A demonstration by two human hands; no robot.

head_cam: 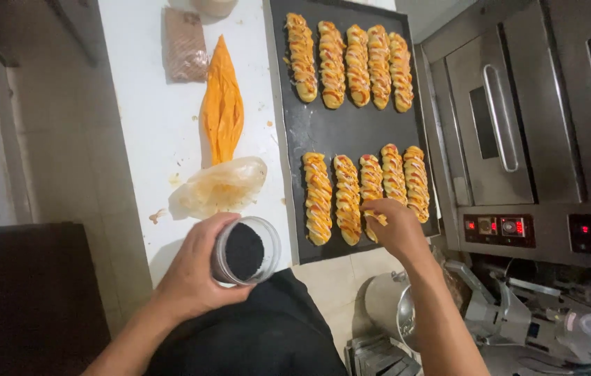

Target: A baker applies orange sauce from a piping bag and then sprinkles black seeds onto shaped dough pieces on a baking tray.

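My left hand [194,268] gripping a clear tub of black seeds [245,251] at lower centre, my right hand [396,226] pinched narrow over a pastry [371,191] on the dark tray [351,129]

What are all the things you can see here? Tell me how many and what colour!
Braided pastries: ten, golden with red and pale drizzle, in two rows of five on the tray.
Baking tray: one, black, on the white counter.
Counter: one, white, left of the tray.
Piping bag: one, orange, lying on the counter.
Crumpled plastic bag: one, clear and pale yellow, below the piping bag.
Brown packet: one, top of the counter.
Oven: one, silver metal, right side, with red lit displays.
Jar of black seeds: one, clear, open.
Left hand: one, its grip around the jar.
Right hand: one, fingers pinched over a front-row pastry.
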